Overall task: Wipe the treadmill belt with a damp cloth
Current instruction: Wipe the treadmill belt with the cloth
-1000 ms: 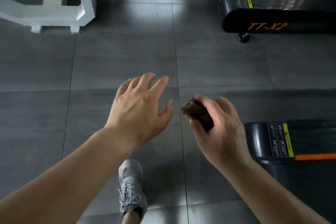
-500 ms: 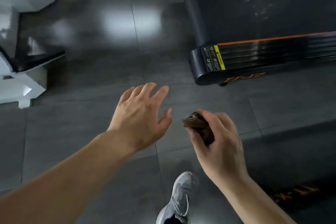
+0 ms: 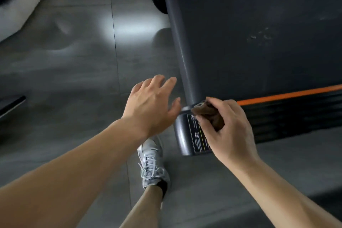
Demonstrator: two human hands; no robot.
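Note:
The treadmill fills the upper right, with its dark belt [image 3: 259, 42] running between two orange-striped side rails [image 3: 288, 95]. Pale smudges mark the belt near its middle. My right hand [image 3: 227, 131] is closed around a bunched brown cloth [image 3: 208, 114], held over the near rear corner cap [image 3: 187, 135] of the treadmill. My left hand [image 3: 149, 102] hovers just left of the belt's rear roller edge, fingers spread, holding nothing. Neither hand touches the belt.
Glossy grey floor tiles [image 3: 74, 79] lie to the left. My grey sneaker [image 3: 152, 163] stands on the floor just left of the treadmill's corner. A white machine base [image 3: 22, 2] sits at the upper left, and a dark edge [image 3: 11, 105] at mid left.
The view has swung and closed in on the treadmill, which now lies right under my hands. My right hand still grips the cloth; my left stays open.

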